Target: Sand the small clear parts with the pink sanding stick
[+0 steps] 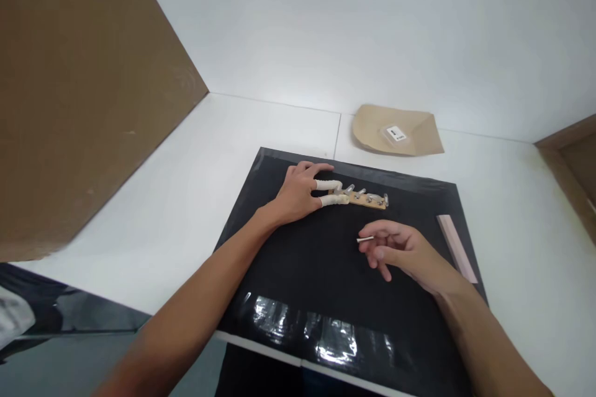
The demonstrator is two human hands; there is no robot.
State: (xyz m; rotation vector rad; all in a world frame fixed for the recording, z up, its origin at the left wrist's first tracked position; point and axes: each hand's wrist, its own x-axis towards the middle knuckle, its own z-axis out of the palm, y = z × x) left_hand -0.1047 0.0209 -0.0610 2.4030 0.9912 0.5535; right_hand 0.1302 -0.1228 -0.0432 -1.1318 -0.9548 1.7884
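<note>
A narrow wooden strip lies on the black mat, with several small shiny, clear or metallic pieces standing along it. My left hand rests at the strip's left end, gripping it between thumb and forefinger. Both of those fingers wear white coverings, and they hide that end of the strip. Closer to me and to the right, my right hand is raised over the mat. Its fingers pinch a short thin stick, pale and partly covered by the fingertips. The stick is apart from the strip.
The glossy black mat lies on a white table. At its right edge sits a pale pink bar. Behind is a brown paper piece with a small labelled clear box on it. A brown panel rises at left.
</note>
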